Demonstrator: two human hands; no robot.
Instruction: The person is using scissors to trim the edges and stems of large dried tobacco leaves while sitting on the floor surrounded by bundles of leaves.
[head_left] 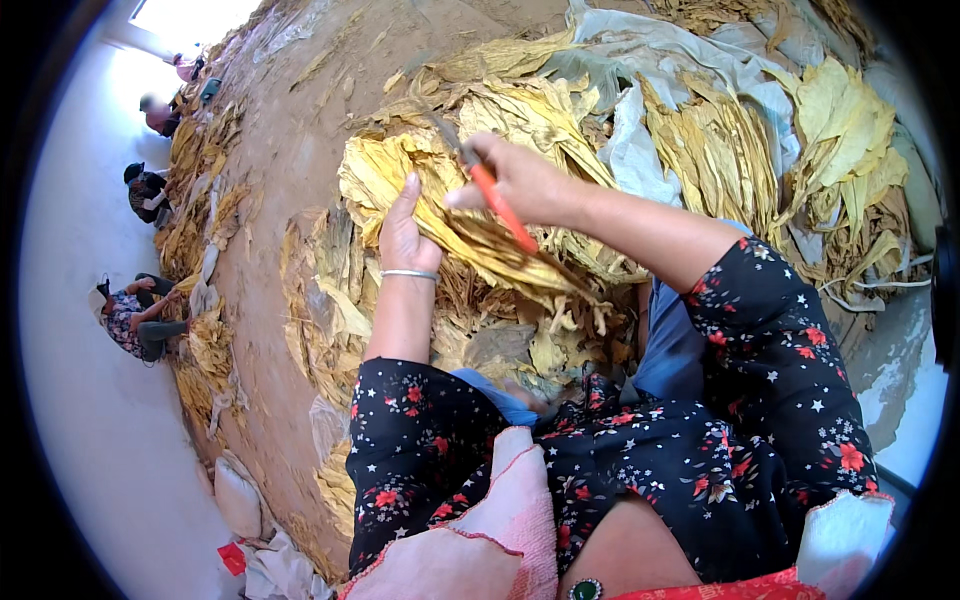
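In my left hand point(405, 240) is a bundle of dried yellow tobacco leaves point(385, 180); the thumb lies along its near side and the fingers are hidden behind it. The stalk ends trail toward the lower right. My right hand point(525, 188) is closed on a red-handled tool point(497, 203) with a narrow dark metal end that reaches up and left over the leaves. Its exact kind is not clear. More loose tobacco leaves point(540, 115) lie just beyond both hands, and a heap of crumpled leaves sits below them.
Stacked tobacco leaves point(715, 140) and pale plastic sheeting point(630, 145) lie at the right. Leaf scraps litter the brown floor point(270, 290). Several people sit along the white wall point(80, 250) at left beside a row of leaves. A white sack point(238, 498) rests at lower left.
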